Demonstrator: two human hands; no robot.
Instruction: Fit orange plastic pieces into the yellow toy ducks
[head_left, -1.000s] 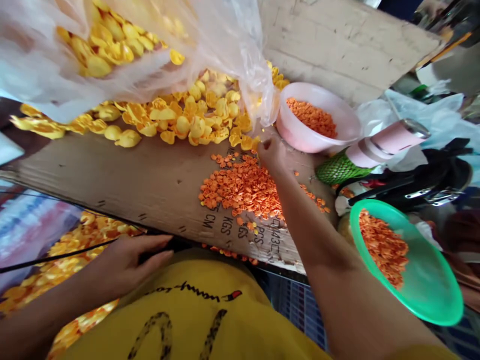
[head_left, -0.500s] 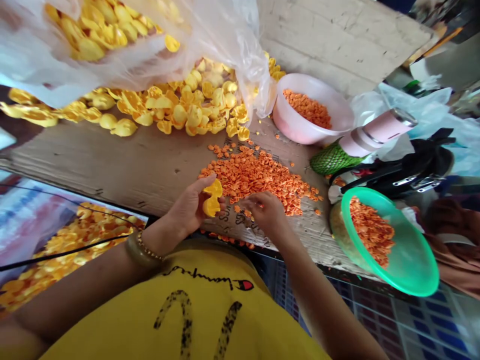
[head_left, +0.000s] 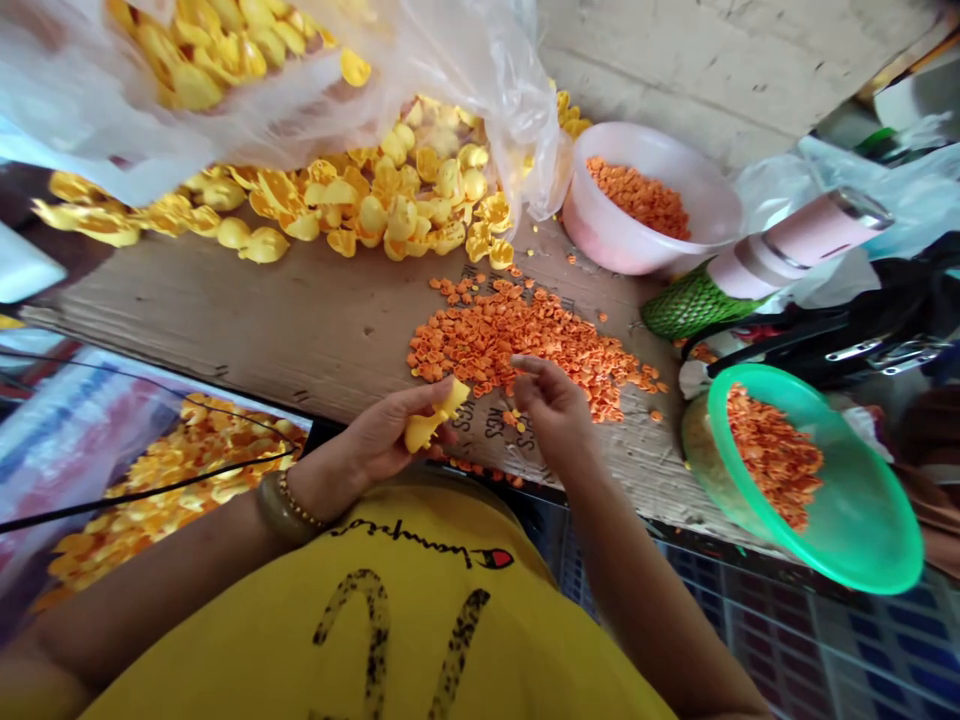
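Cardboard-covered tabletop point(head_left: 247, 310): left hand point(head_left: 382, 435) grips yellow piece point(head_left: 424, 431), now turned side-on, suggesting mid-handling adjustment; right hand point(head_left: 559, 415) partly curled, contents indeterminable.

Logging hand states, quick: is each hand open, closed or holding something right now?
Left hand: closed on a yellow piece.
Right hand: fingers partly curled at the orange pieces; cannot tell whether it holds one.

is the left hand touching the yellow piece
Touching: the head view shows the left hand holding the yellow piece, with the thumb against it and fingers behind it.
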